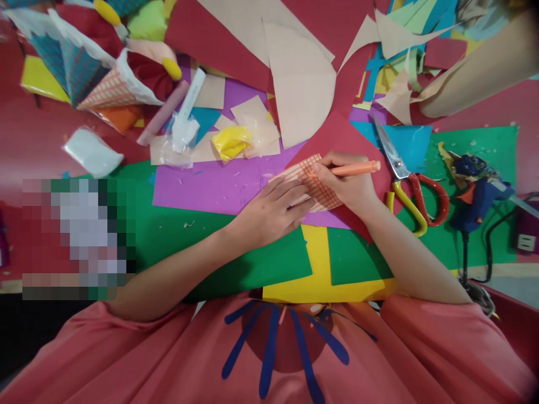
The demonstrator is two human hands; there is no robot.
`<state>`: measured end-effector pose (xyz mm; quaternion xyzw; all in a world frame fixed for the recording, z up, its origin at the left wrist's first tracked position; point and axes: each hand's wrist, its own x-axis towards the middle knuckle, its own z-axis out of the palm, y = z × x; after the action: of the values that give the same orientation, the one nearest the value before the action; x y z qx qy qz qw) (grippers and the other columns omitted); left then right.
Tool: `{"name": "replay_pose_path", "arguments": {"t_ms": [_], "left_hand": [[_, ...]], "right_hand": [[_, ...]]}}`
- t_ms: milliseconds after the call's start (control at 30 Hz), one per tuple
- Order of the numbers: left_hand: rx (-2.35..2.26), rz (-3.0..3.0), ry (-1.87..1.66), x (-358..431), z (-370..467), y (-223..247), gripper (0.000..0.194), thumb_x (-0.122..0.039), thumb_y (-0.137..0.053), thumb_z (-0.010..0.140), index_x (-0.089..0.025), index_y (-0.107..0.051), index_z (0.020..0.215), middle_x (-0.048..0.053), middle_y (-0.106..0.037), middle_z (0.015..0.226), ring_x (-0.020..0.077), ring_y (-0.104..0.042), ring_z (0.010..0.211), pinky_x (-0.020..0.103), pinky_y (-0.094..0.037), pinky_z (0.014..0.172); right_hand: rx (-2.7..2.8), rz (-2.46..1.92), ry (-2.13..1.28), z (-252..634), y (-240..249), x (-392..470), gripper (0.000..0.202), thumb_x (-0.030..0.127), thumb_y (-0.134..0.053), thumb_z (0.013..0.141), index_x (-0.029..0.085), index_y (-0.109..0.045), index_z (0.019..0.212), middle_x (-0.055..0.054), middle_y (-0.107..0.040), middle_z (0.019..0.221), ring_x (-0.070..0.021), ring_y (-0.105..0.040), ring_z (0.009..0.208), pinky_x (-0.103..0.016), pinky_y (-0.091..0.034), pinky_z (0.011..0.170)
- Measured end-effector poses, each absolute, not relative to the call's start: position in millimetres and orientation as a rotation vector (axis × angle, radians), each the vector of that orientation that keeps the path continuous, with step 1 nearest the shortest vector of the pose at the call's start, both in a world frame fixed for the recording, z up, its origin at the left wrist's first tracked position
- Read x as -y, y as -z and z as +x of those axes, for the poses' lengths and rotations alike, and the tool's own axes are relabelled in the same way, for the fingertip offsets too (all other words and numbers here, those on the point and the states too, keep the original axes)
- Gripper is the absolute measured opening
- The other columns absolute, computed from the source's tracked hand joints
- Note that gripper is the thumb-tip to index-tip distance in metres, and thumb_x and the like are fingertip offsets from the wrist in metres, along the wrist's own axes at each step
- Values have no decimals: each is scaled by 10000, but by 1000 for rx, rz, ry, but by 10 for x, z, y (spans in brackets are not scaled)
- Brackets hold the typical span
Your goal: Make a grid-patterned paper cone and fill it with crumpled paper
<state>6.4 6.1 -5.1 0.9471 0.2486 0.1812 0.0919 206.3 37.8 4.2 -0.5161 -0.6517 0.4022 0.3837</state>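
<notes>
An orange marker (356, 168) is gripped in my right hand (346, 182), its tip end pointing left, down at a cream piece (326, 193) with orange crossed lines. My left hand (273, 207) lies over the left part of that piece, fingers spread and pointing right, with nothing held. Beneath the piece are a red sheet (353, 140) and a purple sheet (202, 188). The marker's tip is hidden by my fingers.
Scissors (400, 168) with red and yellow handles lie right of my right hand, and a blue glue gun (475, 202) farther right. Decorated paper cones (122, 84), a yellow packet (231, 143) and a white packet (92, 151) lie at the left. Cream cutouts (298, 84) lie ahead.
</notes>
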Motion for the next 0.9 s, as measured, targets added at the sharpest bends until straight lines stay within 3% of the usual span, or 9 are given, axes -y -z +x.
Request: {"name": "replay_pose_path", "arguments": {"t_ms": [567, 900], "left_hand": [[-782, 2774, -496, -55, 68, 37, 329, -195, -519, 898, -157, -584, 1218, 137, -586, 1190, 273, -563, 1166, 516, -456, 1059], [-787, 2763, -519, -51, 74, 57, 314, -206, -517, 906, -167, -584, 1211, 133, -589, 1175, 266, -564, 1165, 512, -452, 1062]], "right_hand": [[1692, -1329, -1078, 2060, -24, -381, 250, 175, -502, 753, 194, -354, 552, 56, -370, 525, -56, -324, 509, -236, -250, 482], [1719, -1340, -1047, 2078, -28, -377, 284, 130, -496, 738, 195, -334, 514, 61, -322, 484, -59, -312, 479, -254, -220, 479]]}}
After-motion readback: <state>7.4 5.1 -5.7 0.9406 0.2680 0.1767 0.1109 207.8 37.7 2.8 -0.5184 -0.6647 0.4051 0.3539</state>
